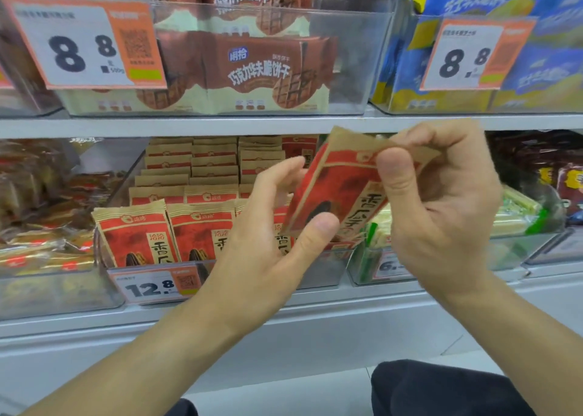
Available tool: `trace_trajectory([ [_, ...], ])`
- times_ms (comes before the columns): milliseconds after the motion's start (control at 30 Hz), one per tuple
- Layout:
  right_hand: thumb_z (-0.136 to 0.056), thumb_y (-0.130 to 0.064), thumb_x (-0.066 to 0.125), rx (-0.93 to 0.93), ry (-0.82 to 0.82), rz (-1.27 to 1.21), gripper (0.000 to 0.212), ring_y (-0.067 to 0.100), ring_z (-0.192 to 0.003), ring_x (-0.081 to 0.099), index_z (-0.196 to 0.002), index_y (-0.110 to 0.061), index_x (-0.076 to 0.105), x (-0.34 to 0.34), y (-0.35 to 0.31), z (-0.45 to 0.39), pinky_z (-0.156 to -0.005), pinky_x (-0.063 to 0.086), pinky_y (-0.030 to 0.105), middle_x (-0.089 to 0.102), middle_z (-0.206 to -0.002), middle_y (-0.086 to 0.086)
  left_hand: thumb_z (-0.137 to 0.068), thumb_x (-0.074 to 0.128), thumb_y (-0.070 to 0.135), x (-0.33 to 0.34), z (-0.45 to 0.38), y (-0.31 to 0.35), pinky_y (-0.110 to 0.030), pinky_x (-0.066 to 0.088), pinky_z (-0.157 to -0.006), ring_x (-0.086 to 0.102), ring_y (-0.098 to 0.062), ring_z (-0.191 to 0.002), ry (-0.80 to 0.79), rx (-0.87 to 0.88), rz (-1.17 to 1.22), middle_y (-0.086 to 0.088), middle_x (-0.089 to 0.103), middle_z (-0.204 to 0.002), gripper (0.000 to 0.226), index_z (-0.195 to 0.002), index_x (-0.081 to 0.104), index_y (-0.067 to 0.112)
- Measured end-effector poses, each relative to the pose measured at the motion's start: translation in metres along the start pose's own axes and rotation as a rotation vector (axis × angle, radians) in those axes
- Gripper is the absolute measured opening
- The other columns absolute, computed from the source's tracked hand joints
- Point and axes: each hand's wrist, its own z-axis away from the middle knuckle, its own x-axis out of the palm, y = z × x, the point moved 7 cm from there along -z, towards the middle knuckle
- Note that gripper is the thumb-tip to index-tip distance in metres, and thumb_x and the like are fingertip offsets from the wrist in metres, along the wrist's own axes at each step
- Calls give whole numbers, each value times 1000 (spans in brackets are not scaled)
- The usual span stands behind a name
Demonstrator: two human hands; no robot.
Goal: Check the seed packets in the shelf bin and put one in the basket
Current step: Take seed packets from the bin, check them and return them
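Hands held one seed packet [339, 191] tilted before the shelf bin [318, 268]: the left hand [268, 235] pinched its lower edge, the right hand [438, 207] its top corner. Two packets [164, 235] faced front in the bin, rows more behind. One 12.8 tag [154, 284] hung on its front.

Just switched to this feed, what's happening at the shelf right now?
A person holds one red and tan seed packet up in front of the shelf with both hands. The right hand pinches its top edge, and the left hand grips its lower corner. The packet is tilted and clear of the bin, where more of the same packets stand in rows. No basket is in view.
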Motion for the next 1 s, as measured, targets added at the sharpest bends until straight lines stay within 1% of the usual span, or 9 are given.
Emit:
trace_trajectory([
  [67, -93, -16, 64, 78, 19, -108, 14, -3, -76, 58, -99, -21, 53, 6, -3, 7, -72, 47, 13, 60, -87, -6, -94, 54, 49, 2, 0, 8, -32, 56, -92, 64, -10, -114, 11, 22, 89, 17, 67, -120, 40, -131, 54, 33],
  [200, -80, -23, 76, 333, 119, -334, 27, 6, -74, 69, -99, -17, 59, 10, 5, 12, -71, 55, 22, 72, -80, -7, -94, 54, 46, -4, -2, 12, -42, 61, -81, 71, -19, -98, 101, 39, 141, 5, 74, -103, 29, -115, 66, 29],
  [300, -79, -23, 71, 455, 126, -372, 15, 4, -70, 70, -89, -13, 67, 14, 10, 14, -64, 56, 20, 75, -76, -7, -96, 50, 45, -8, 0, 12, -33, 60, -73, 72, -13, -89, 157, 37, 143, 6, 75, -96, 28, -106, 68, 26],
  [367, -84, -26, 65, 551, 91, -406, 16, 8, -68, 71, -89, -11, 68, 21, 15, 18, -60, 59, 23, 76, -77, -3, -98, 46, 47, -8, 2, 11, -31, 58, -71, 72, -12, -85, 170, 9, 153, 6, 75, -93, 33, -101, 69, 25],
  [467, -93, -30, 56, 731, 13, -438, 26, 15, -67, 72, -96, -8, 71, 32, 30, 27, -59, 62, 29, 77, -80, 7, -106, 39, 48, 1, 4, 3, -37, 60, -77, 74, -19, -90, 100, -129, 257, -1, 77, -97, 38, -106, 68, 25],
  [533, -98, -31, 54, 842, -22, -407, 30, 19, -68, 73, -99, -7, 73, 35, 43, 35, -60, 62, 31, 77, -81, 13, -101, 37, 45, 7, 4, -6, -31, 61, -74, 76, -18, -87, 47, -254, 332, -3, 78, -94, 39, -107, 68, 22],
  [700, -104, -33, 50, 1075, -124, -425, 34, 16, -66, 72, -103, -9, 73, 43, 64, 54, -59, 55, 23, 75, -76, 9, -105, 36, 37, 9, 6, -22, -25, 60, -63, 76, -20, -76, 36, -427, 403, -6, 78, -84, 38, -97, 70, 22],
  [867, -105, -35, 47, 1104, -223, -411, 38, 14, -66, 70, -107, -6, 71, 46, 66, 56, -58, 55, 22, 74, -76, 6, -105, 39, 34, 4, 7, -27, -24, 59, -60, 76, -20, -71, 82, -451, 394, -6, 78, -81, 37, -91, 71, 21],
  [1000, -100, -27, 56, 1034, -353, -355, 28, 18, -71, 75, -109, -3, 66, 43, 63, 48, -56, 59, 27, 78, -83, 8, -105, 40, 35, -3, 5, -29, -31, 62, -65, 76, -25, -73, 131, -455, 396, -11, 78, -83, 41, -93, 73, 15],
])
